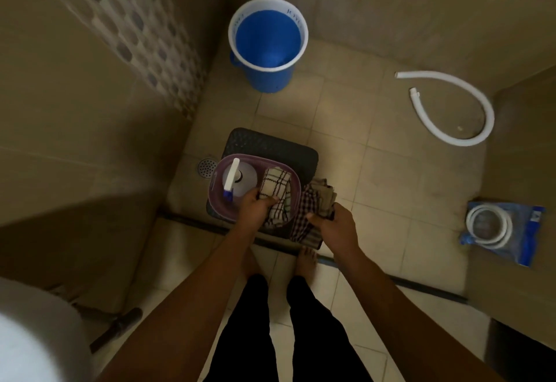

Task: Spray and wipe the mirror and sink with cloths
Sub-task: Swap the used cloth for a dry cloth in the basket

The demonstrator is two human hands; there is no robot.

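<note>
A purple basket [272, 161] stands on a dark plastic stool [288, 147] on the bathroom floor. Inside it are a spray bottle [236, 180] with a white and blue trigger head and a cream checked cloth [275, 184]. My left hand [255, 205] grips that cream cloth at the basket's near side. My right hand [334, 226] holds a bundle of dark checked and brown cloths [316, 204] just right of the basket. The white sink [33, 339] shows blurred at the bottom left. The mirror is out of view.
A blue bucket [267, 44] stands by the far wall. A curved white hose [451, 107] lies on the floor at right, and a bagged coiled hose [502, 231] sits further right. A floor drain [207, 167] is left of the stool. My bare feet stand at the threshold.
</note>
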